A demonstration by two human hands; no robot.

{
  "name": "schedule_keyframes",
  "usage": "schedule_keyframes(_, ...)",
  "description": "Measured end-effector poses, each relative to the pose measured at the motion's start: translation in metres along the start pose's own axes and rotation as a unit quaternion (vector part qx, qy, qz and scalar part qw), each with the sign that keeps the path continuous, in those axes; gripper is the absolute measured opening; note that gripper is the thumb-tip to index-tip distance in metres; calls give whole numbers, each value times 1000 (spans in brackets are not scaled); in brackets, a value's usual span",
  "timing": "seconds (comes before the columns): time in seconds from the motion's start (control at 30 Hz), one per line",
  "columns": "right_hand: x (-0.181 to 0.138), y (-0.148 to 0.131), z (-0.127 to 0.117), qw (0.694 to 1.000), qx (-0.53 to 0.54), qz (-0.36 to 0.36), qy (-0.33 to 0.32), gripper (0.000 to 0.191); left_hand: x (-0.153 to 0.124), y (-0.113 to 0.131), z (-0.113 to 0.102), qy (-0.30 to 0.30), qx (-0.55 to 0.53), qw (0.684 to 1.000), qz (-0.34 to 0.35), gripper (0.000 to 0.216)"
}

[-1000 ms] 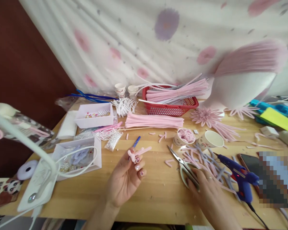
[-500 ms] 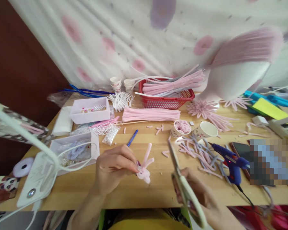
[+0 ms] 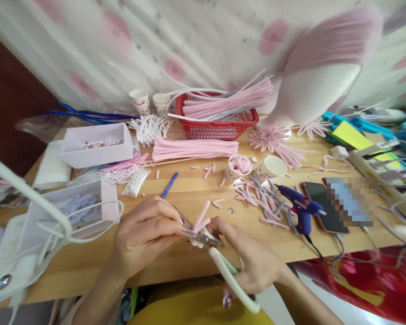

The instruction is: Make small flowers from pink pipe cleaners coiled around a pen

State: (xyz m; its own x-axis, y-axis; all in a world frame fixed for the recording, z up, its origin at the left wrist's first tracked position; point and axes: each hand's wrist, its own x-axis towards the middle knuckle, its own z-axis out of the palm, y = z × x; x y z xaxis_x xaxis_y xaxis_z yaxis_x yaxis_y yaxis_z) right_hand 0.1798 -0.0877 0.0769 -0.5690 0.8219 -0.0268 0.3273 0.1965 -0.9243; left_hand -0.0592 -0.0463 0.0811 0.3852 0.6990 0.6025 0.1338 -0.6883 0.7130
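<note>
Between the thumb and fingers of my left hand (image 3: 145, 237) is pinched a small looped piece of pink pipe cleaner (image 3: 200, 219), its two stems pointing up. My right hand (image 3: 250, 255) grips pale green-handled scissors (image 3: 228, 275). Their blades are parted around the base of the stems, close to my left fingertips. The looped part is mostly hidden behind the blades. Past my left hand lies a blue pen (image 3: 169, 185). Several short pink cut pieces (image 3: 218, 203) are scattered just beyond the scissors.
A blue glue gun (image 3: 301, 207) and a phone (image 3: 325, 207) lie to the right, near a pile of cut pipe cleaners (image 3: 267, 203). Paper cups (image 3: 272, 168), a pink bundle (image 3: 196, 149) and a red basket (image 3: 219, 131) stand behind. A white cable (image 3: 30, 189) crosses the left.
My right hand has brought the scissors leftward to the pink pipe cleaner, and the blades now straddle its stems. My left hand still pinches the piece. The view has shifted right.
</note>
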Motion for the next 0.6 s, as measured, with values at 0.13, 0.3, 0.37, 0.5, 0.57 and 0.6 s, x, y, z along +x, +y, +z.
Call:
schedule_keyframes(0.13,-2,3,4,1000,-2,26,16,49,0,-3,7,27,25,999,-8,13)
schedule_keyframes(0.3,-4,8,9,997,-11,63,36,33,2,-8,11,21,41,999,-1,21)
schedule_keyframes(0.37,-4,11,11,997,-18,63,41,29,2,-9,10,24,49,998,4,24)
schedule_keyframes(0.5,-5,16,13,996,-35,67,39,25,1,-13,8,9,56,998,6,23)
schedule_keyframes(0.57,-5,19,16,996,-18,76,46,24,0,-15,7,12,69,998,4,21)
schedule_keyframes(0.6,-4,21,18,995,-6,82,51,23,-1,-15,6,19,79,997,3,22)
